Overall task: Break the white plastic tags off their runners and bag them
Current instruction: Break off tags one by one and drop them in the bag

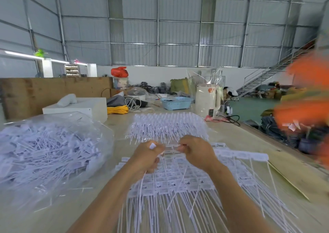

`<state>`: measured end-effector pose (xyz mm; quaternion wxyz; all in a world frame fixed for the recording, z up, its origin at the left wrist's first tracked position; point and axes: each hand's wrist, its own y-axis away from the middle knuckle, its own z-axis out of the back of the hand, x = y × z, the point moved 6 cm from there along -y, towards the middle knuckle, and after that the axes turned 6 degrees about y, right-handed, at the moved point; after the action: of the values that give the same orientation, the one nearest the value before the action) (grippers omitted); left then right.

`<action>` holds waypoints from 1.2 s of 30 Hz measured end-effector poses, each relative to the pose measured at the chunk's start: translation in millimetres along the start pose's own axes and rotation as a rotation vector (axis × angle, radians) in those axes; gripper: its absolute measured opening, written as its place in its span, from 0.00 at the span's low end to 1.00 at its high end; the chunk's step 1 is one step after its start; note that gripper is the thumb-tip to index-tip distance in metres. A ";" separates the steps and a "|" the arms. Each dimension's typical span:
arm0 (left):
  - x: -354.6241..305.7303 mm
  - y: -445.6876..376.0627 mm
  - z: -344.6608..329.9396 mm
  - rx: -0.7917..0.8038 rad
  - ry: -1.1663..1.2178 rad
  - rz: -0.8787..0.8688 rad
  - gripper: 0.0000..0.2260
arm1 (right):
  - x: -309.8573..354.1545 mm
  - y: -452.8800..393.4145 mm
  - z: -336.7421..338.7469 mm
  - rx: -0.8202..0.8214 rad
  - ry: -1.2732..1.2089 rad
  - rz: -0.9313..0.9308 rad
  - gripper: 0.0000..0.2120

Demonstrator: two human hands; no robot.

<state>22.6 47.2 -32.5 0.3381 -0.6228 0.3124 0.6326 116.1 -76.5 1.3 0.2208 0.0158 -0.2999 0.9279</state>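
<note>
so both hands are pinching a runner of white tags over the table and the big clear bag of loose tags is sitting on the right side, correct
Not quite: the side is wrong. The head view shows the big clear plastic bag of loose white plastic tags sitting on the person's left side of the pale wooden table, not the right. The rest holds: the left hand and right hand both pinch a thin white plastic runner between them.

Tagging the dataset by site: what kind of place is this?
Likely a warehouse workshop: corrugated metal wall, steel staircase, long worktable piled with white plastic tags.

white tags [170, 181], clear bag [53, 143], blue basket [176, 103], perhaps orange cloth [306, 97]
</note>
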 end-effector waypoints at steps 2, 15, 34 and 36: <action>-0.7 0.1 8.2 0.042 0.216 0.065 0.07 | -20.3 2.8 19.7 -0.099 -0.219 -0.143 0.16; -128.2 60.6 147.5 -0.689 -0.237 -0.539 0.15 | -5.9 0.0 16.6 -0.109 -0.584 -0.196 0.09; -65.0 15.1 166.8 -0.911 -1.258 -0.361 0.08 | 14.0 1.5 -1.2 0.173 -0.572 -0.093 0.07; -77.4 32.0 111.9 -0.740 -0.943 -0.676 0.04 | 21.8 2.5 -3.5 0.210 -0.550 -0.054 0.13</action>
<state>-68.4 117.1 47.2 0.3817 -0.4187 -0.3160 0.7610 95.8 -67.6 0.6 0.1531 0.2975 -0.2501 0.9086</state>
